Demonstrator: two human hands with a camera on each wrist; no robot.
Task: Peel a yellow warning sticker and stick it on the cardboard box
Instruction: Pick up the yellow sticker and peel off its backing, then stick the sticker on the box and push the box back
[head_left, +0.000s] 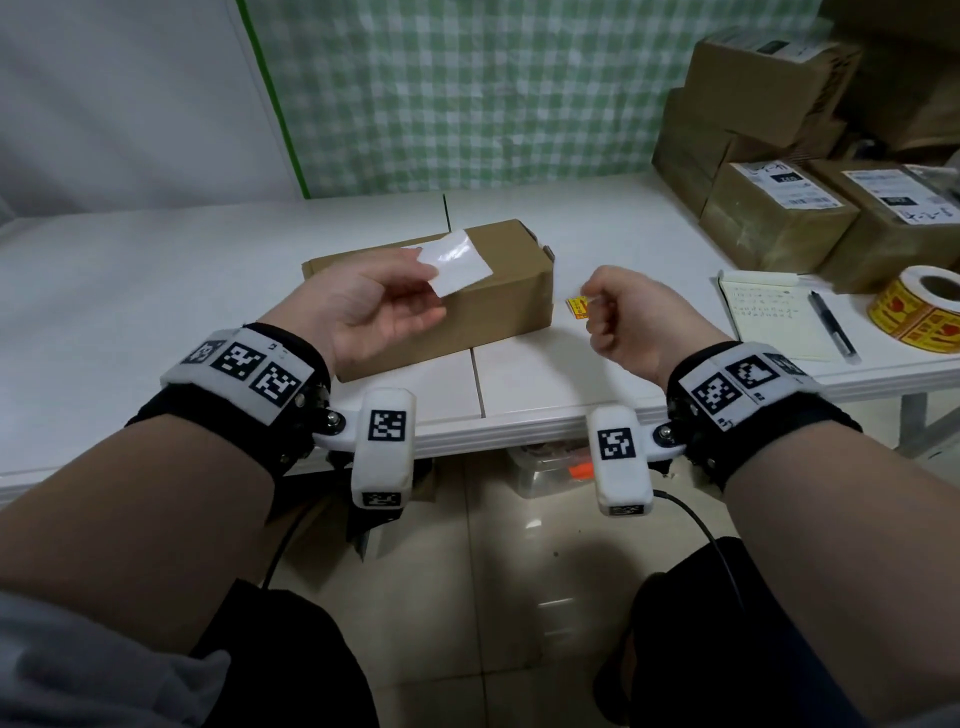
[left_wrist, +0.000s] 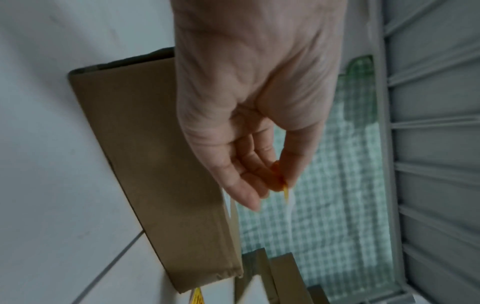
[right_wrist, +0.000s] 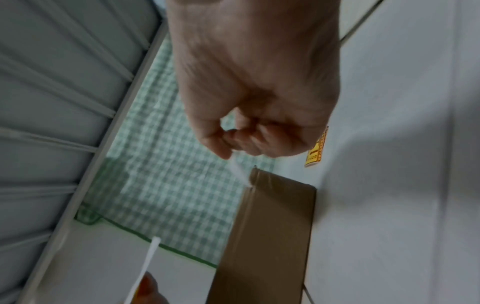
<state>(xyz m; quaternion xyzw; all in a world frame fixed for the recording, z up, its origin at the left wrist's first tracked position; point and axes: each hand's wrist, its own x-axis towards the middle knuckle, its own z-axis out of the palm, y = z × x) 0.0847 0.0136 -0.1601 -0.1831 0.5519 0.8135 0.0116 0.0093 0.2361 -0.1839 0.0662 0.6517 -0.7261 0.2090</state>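
Note:
A long cardboard box (head_left: 498, 291) lies on the white table (head_left: 156, 291). Above its near side my left hand (head_left: 428, 275) pinches a glossy white sheet (head_left: 457, 262) by one corner. In the left wrist view that sheet (left_wrist: 287, 192) shows a yellow-orange face towards my fingers. My right hand (head_left: 589, 299) hovers just right of the box, its fingers curled. Between thumb and forefinger it pinches a thin white paper strip (right_wrist: 237, 167). A small yellow warning sticker (head_left: 577, 306) lies flat on the table between the box and my right hand.
A roll of yellow warning stickers (head_left: 924, 306) stands at the right edge, beside a notepad (head_left: 769, 317) with a black pen (head_left: 834, 327). Several labelled parcels (head_left: 779, 218) are stacked at the back right. A green checked cloth (head_left: 467, 104) hangs behind the table.

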